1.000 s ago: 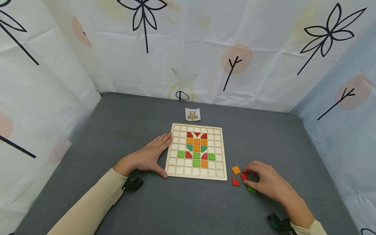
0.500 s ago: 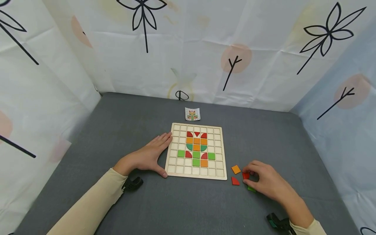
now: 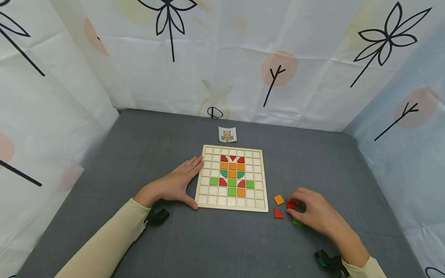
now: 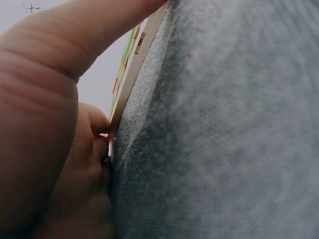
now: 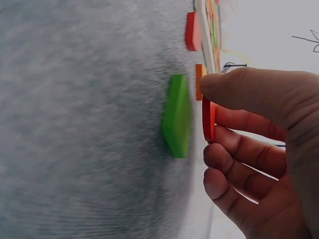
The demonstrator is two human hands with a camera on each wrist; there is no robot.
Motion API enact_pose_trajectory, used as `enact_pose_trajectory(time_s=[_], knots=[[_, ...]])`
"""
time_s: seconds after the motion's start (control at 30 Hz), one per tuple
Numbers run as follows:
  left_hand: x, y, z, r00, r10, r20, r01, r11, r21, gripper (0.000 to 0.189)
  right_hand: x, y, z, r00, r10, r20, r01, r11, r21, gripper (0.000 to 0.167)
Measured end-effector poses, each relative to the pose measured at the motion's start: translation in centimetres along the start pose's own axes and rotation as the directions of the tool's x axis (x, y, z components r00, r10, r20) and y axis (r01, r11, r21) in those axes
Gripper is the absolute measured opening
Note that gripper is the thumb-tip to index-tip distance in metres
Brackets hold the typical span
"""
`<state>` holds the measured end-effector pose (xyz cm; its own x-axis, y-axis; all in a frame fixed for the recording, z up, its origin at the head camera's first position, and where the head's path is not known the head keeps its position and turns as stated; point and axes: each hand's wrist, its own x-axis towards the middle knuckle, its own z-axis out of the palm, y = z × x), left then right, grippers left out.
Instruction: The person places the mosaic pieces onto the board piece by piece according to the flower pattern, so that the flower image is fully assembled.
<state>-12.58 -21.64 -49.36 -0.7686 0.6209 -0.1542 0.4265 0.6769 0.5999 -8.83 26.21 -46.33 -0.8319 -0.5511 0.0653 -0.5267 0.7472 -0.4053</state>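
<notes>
A square wooden grid board (image 3: 211,201) lies on the table with red, orange, green and teal tiles set in its middle cells. My left hand (image 3: 179,181) rests along its left edge, thumb and fingers spread; the left wrist view has the thumb against the board's side. To the right of the board, my right hand (image 3: 314,210) pinches a red tile (image 5: 208,119) between thumb and fingers. Under that hand lies a green tile (image 5: 177,117), partly hidden in the head view. Beside it are an orange tile (image 3: 279,199) and a red quarter-round tile (image 3: 278,213).
A small pattern card (image 3: 227,134) lies behind the board, its corners curled. The grey tabletop (image 3: 236,247) ends at a printed cloth backdrop (image 3: 236,85) at the back and sides. Black straps with devices (image 3: 158,217) sit on both wrists.
The red tile in my right hand has turned and shifted slightly right and up, and the hand has risen a little. My left hand stays at the board's edge.
</notes>
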Motion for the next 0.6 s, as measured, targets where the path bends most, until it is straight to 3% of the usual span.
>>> enact_pose_trajectory(time_s=[0.6], knots=[[0.0, 0.1, -0.1, 1.000, 0.002, 0.000, -0.002, 1.000, -0.006, 0.147, 3.4, -2.2, -0.2, 0.996, -0.087, -0.004, 0.087, 0.996, 0.004, 0.024]])
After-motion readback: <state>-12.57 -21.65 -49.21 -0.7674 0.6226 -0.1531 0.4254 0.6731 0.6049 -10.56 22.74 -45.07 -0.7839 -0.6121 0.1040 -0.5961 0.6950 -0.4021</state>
